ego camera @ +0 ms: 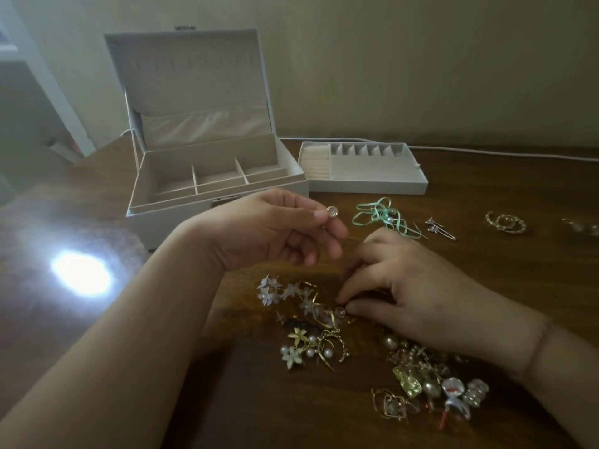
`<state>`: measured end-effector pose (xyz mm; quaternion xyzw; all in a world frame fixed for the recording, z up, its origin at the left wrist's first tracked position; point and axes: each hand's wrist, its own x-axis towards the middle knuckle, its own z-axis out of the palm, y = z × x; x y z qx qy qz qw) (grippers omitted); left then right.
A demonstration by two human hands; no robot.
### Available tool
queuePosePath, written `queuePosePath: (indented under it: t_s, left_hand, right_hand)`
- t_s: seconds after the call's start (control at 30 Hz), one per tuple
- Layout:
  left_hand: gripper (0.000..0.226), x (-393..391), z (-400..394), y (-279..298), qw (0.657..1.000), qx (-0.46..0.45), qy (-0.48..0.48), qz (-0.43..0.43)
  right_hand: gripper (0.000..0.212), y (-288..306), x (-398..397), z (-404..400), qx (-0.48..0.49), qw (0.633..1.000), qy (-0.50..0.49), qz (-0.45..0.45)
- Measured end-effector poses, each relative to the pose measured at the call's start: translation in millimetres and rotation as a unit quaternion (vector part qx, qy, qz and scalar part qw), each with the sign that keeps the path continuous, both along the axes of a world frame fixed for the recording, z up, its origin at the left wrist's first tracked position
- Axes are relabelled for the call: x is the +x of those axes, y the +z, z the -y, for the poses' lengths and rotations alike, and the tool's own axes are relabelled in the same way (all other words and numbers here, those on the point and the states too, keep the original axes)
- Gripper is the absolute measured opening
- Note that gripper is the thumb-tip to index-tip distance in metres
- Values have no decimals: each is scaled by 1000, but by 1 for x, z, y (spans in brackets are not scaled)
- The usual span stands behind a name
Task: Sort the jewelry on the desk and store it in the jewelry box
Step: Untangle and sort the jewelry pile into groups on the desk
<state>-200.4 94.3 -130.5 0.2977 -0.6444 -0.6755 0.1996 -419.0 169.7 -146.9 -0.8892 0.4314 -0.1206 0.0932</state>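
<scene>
Nearest, low in the scene: a tangled heap of jewelry [327, 328] on the wooden desk [486, 254], flower pieces and pearls at left, gold and glass pieces further right.

Going left to right. At far left, the jewelry box [214, 176], lid up, compartments seemingly bare. Above the heap, the left hand [278, 228], lifted, thumb and forefinger pinched on a small round earring [331, 211]. Just right of it, the right hand [398, 286], palm down on the heap, fingertips closing on a similar round bead piece [339, 312]; thumb and finger curled, apparently pinching it, though partly hidden. Far right of the box, the removable tray [363, 171] with ring rolls and small cells. Nearer, some sorted sets: green ribbon piece [382, 217], pink drop earrings [437, 226], gold hoops [505, 223].

Step in hand, by judgement: finding the twin of the held earring. To do well: lift slowly, because hooks in the heap catch each other; shake lightly to free other wires; compare with the left piece before pairing; then lay both together, apart from the heap, or into one tray cell. Most sorting not yet done.
</scene>
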Motion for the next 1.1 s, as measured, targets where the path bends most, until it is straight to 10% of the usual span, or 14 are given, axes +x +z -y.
queuePosePath:
  t_s: [1.1]
  left_hand:
    - [27,-3,-1,-4,998,-42,-8,34]
  right_hand:
    - [22,38,-34,-17,114,993,12,-12]
